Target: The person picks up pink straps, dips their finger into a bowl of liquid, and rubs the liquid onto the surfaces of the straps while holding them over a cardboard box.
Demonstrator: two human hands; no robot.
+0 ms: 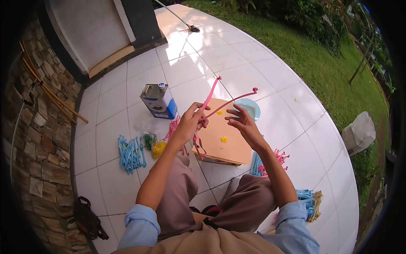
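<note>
The left hand (192, 123) pinches pink strands (210, 95), their knobbed ends jutting out above the tan board (210, 132); the right hand (247, 127) hangs just beside, fingers parted, apparently holding nothing. In my judgement, a slack left pinch could let strands slip, and a dangling end could sweep the yellow flower pieces (223, 139) off the board.

Looks like an outdoor terrace (313, 154), likely of a home — open to daylight | paved with glossy white tiles (249, 57) | bordered by a grass lawn (287, 53) and leafy shrubs (306, 19) | flanked by a stone-faced wall (42, 169) and a pale door (89, 31) | with a black-bristled broom (193, 28) on the tiles
</note>
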